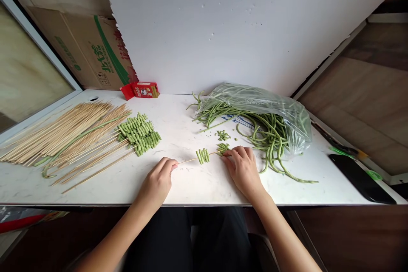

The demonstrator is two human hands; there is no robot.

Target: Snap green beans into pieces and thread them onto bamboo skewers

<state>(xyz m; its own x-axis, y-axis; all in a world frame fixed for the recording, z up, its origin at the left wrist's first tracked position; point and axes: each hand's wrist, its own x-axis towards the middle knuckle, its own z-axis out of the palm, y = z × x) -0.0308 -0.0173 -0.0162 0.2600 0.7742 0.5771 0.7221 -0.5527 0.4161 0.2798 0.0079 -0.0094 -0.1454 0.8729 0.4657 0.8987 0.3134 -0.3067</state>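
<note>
My left hand [159, 178] is closed in a pinch on the blunt end of a thin bamboo skewer [188, 161]. Several short pieces of green bean [203, 156] are threaded crosswise on that skewer, which points right. At its far end my right hand [244, 170] has its fingers curled and drawn together beside a small pile of cut bean pieces [222, 148]. Whatever lies between those fingertips is too hidden to make out. To the left, finished-looking bean skewers [138, 134] lie stacked, their bare sticks toward the front left.
Many loose bamboo skewers [66, 131] cover the table's left side. Long green beans [270, 131] spill from a clear plastic bag [255, 97] at right. Bean trimmings [223, 135] lie mid-table. A red box [145, 89] stands behind; a black phone [360, 178] rests far right.
</note>
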